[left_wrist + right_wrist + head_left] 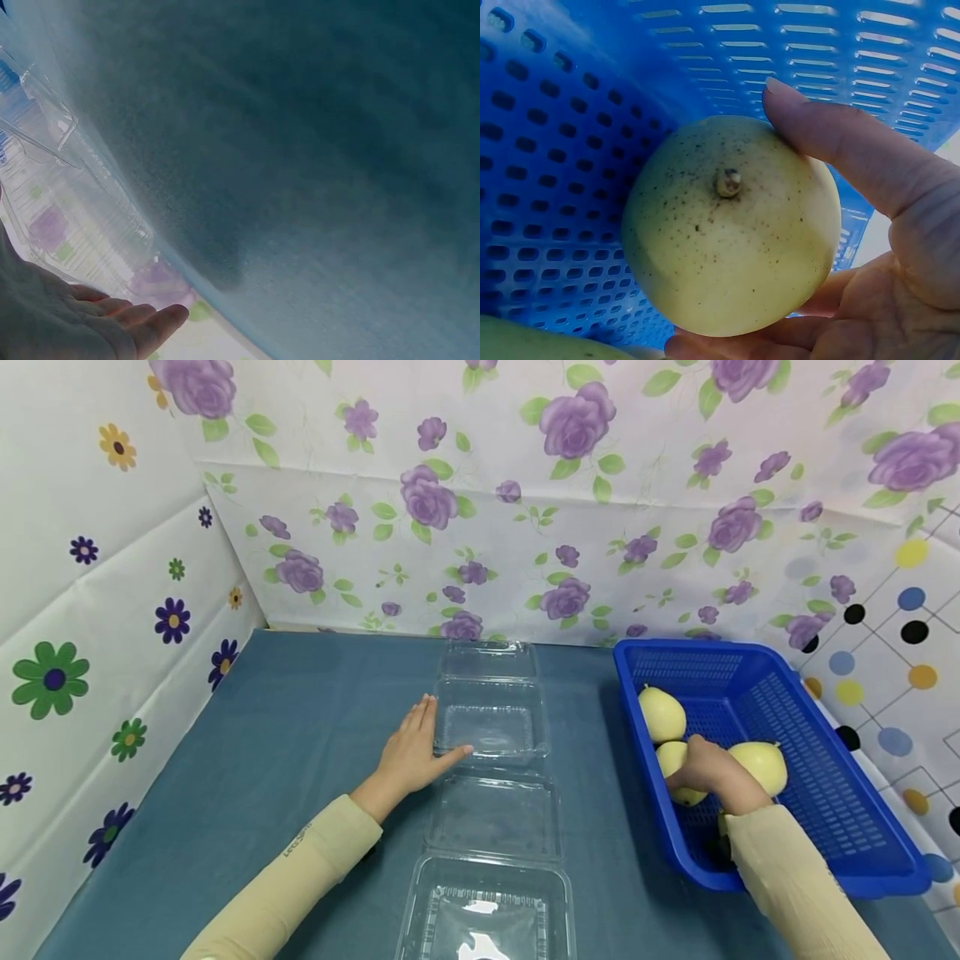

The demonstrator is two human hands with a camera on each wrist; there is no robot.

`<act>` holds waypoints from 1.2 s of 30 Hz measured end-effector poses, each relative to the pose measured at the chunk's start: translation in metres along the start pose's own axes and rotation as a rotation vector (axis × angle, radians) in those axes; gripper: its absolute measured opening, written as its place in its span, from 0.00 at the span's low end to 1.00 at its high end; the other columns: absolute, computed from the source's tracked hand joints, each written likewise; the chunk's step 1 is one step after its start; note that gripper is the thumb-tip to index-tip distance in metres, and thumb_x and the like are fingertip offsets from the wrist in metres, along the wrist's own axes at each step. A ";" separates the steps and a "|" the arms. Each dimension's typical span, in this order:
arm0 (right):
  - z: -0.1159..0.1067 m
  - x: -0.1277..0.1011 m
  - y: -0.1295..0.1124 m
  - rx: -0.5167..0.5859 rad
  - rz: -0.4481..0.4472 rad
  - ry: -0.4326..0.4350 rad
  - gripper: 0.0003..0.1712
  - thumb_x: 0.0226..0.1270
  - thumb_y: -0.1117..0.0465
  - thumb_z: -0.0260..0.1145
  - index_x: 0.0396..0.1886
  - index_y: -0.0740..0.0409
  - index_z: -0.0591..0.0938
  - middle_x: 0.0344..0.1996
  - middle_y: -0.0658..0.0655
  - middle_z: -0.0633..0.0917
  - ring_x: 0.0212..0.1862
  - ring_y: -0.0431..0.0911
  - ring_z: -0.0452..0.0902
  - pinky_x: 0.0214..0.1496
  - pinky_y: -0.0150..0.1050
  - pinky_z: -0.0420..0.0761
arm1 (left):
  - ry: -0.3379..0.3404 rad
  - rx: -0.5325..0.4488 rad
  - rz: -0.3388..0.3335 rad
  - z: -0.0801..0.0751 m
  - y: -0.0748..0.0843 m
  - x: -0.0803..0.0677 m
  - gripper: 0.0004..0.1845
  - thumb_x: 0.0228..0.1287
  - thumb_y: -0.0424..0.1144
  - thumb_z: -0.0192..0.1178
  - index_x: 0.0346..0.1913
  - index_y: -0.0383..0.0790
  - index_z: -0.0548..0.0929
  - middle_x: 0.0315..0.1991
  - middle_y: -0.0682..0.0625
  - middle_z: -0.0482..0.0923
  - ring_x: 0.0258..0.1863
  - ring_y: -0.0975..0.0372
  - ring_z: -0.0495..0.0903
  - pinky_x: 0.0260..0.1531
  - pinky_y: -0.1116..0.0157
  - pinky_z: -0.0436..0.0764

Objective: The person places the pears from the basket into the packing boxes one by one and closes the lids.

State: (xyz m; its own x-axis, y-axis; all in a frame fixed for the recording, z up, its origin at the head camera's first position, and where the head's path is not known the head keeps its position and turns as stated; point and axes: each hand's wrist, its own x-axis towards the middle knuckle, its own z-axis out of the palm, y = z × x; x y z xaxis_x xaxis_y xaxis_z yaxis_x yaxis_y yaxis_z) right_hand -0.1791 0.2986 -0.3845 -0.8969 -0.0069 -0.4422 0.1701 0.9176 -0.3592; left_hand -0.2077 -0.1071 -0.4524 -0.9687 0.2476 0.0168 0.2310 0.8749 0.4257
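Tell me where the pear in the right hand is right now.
In the head view the pear sits inside the blue basket on the table's right side, gripped by the right hand, between two other pears.

Bright head view; dim, blurred wrists.

We see a teal cloth-covered surface (pixel 262 735). At its far edge rises a white backdrop printed with purple roses (pixel 525 502). Left of the surface stands a white panel with coloured daisies (pixel 75 610), and right of it a white panel with coloured dots (pixel 900 627).
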 end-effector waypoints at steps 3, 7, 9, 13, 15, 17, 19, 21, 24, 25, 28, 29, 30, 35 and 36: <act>0.001 0.000 -0.001 0.007 -0.012 -0.008 0.51 0.46 0.56 0.73 0.59 0.84 0.57 0.44 0.77 0.74 0.42 0.62 0.73 0.43 0.54 0.75 | 0.001 -0.010 -0.003 0.000 -0.001 0.000 0.54 0.60 0.68 0.52 0.75 0.32 0.45 0.76 0.38 0.42 0.74 0.45 0.48 0.64 0.43 0.63; 0.002 0.000 -0.003 0.005 -0.021 -0.014 0.56 0.46 0.57 0.73 0.63 0.84 0.52 0.49 0.81 0.71 0.46 0.65 0.72 0.46 0.56 0.75 | 0.005 -0.010 -0.005 0.001 -0.003 -0.001 0.55 0.60 0.68 0.53 0.75 0.32 0.45 0.76 0.37 0.43 0.74 0.45 0.48 0.65 0.43 0.62; 0.002 0.001 -0.004 0.012 -0.022 -0.019 0.58 0.46 0.58 0.73 0.65 0.83 0.50 0.51 0.81 0.70 0.48 0.66 0.71 0.48 0.57 0.74 | 0.003 -0.008 -0.007 0.001 -0.003 -0.001 0.55 0.61 0.68 0.53 0.75 0.31 0.45 0.75 0.37 0.43 0.74 0.45 0.48 0.66 0.44 0.61; 0.002 0.002 -0.006 0.028 -0.032 -0.016 0.57 0.45 0.60 0.73 0.66 0.81 0.50 0.50 0.80 0.71 0.48 0.65 0.71 0.47 0.57 0.74 | -0.007 -0.022 -0.017 0.001 -0.005 -0.003 0.55 0.60 0.68 0.53 0.75 0.31 0.43 0.75 0.37 0.42 0.74 0.45 0.47 0.67 0.44 0.60; 0.002 0.003 -0.007 0.027 -0.044 -0.010 0.57 0.44 0.61 0.73 0.66 0.81 0.51 0.49 0.79 0.72 0.47 0.65 0.72 0.46 0.56 0.74 | -0.012 -0.034 -0.022 0.001 -0.005 -0.003 0.55 0.61 0.67 0.53 0.75 0.31 0.43 0.76 0.37 0.41 0.74 0.45 0.46 0.67 0.44 0.59; 0.002 0.004 -0.007 0.024 -0.055 -0.005 0.56 0.43 0.62 0.73 0.66 0.81 0.52 0.48 0.79 0.72 0.45 0.64 0.72 0.45 0.55 0.75 | -0.014 -0.041 -0.024 0.001 -0.005 -0.004 0.55 0.61 0.67 0.53 0.75 0.32 0.43 0.76 0.37 0.41 0.74 0.45 0.46 0.67 0.44 0.59; 0.002 0.005 -0.007 0.019 -0.063 0.000 0.55 0.43 0.62 0.73 0.65 0.81 0.52 0.47 0.78 0.73 0.45 0.64 0.73 0.45 0.55 0.75 | -0.016 -0.043 -0.025 0.001 -0.005 -0.004 0.55 0.61 0.67 0.53 0.75 0.32 0.42 0.76 0.37 0.41 0.74 0.45 0.45 0.67 0.43 0.59; 0.003 0.006 -0.007 0.017 -0.073 0.003 0.55 0.43 0.62 0.74 0.64 0.81 0.53 0.46 0.78 0.73 0.44 0.63 0.73 0.44 0.55 0.75 | -0.018 -0.042 -0.028 0.001 -0.005 -0.005 0.55 0.61 0.67 0.53 0.75 0.32 0.42 0.76 0.37 0.40 0.74 0.45 0.45 0.66 0.43 0.60; 0.003 0.007 -0.007 0.018 -0.087 0.009 0.55 0.42 0.61 0.74 0.64 0.81 0.54 0.45 0.78 0.73 0.44 0.63 0.73 0.44 0.54 0.75 | -0.018 -0.035 -0.028 0.000 -0.006 -0.004 0.55 0.61 0.68 0.53 0.75 0.32 0.42 0.76 0.37 0.40 0.74 0.45 0.45 0.66 0.44 0.60; 0.003 0.007 -0.007 0.020 -0.090 0.010 0.55 0.42 0.62 0.74 0.64 0.81 0.54 0.45 0.78 0.73 0.43 0.63 0.73 0.43 0.54 0.75 | -0.017 -0.033 -0.026 0.000 -0.005 -0.004 0.55 0.61 0.68 0.53 0.75 0.32 0.42 0.76 0.37 0.40 0.74 0.45 0.45 0.67 0.44 0.59; 0.002 0.006 -0.008 0.023 -0.092 0.017 0.55 0.41 0.62 0.74 0.64 0.82 0.54 0.45 0.79 0.73 0.44 0.64 0.73 0.43 0.54 0.75 | -0.015 -0.026 -0.017 0.000 -0.005 -0.003 0.56 0.61 0.68 0.52 0.75 0.31 0.42 0.76 0.37 0.39 0.74 0.45 0.45 0.67 0.44 0.60; 0.002 0.006 -0.008 0.022 -0.090 0.021 0.55 0.41 0.62 0.74 0.64 0.82 0.54 0.45 0.79 0.73 0.44 0.64 0.73 0.43 0.54 0.75 | -0.015 -0.023 -0.015 -0.001 -0.005 -0.003 0.56 0.61 0.68 0.52 0.75 0.31 0.42 0.76 0.37 0.39 0.74 0.45 0.45 0.67 0.44 0.60; 0.001 0.006 -0.008 0.023 -0.089 0.023 0.55 0.41 0.62 0.74 0.64 0.82 0.54 0.46 0.79 0.73 0.44 0.64 0.73 0.43 0.55 0.75 | -0.013 -0.020 -0.013 -0.001 -0.004 -0.002 0.56 0.61 0.68 0.52 0.75 0.31 0.42 0.76 0.37 0.39 0.74 0.45 0.45 0.67 0.44 0.59; 0.000 0.006 -0.007 0.002 -0.085 0.042 0.53 0.42 0.61 0.74 0.62 0.82 0.56 0.45 0.80 0.73 0.44 0.65 0.73 0.43 0.55 0.75 | -0.009 -0.008 -0.007 -0.001 -0.004 -0.001 0.56 0.61 0.68 0.52 0.75 0.31 0.42 0.76 0.37 0.40 0.74 0.45 0.46 0.67 0.45 0.60; 0.000 0.006 -0.007 -0.006 -0.082 0.047 0.53 0.42 0.60 0.74 0.62 0.82 0.57 0.45 0.80 0.73 0.44 0.66 0.73 0.43 0.55 0.75 | -0.008 -0.007 -0.005 -0.001 -0.004 0.000 0.56 0.61 0.68 0.52 0.75 0.31 0.42 0.76 0.37 0.40 0.74 0.45 0.46 0.67 0.45 0.60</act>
State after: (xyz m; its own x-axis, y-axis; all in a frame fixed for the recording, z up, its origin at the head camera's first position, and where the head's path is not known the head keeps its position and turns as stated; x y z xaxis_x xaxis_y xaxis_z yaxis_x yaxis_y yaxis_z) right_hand -0.1858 0.2919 -0.3851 -0.9258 -0.0632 -0.3727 0.0934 0.9171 -0.3875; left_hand -0.2083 -0.1112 -0.4531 -0.9691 0.2465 0.0076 0.2255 0.8732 0.4320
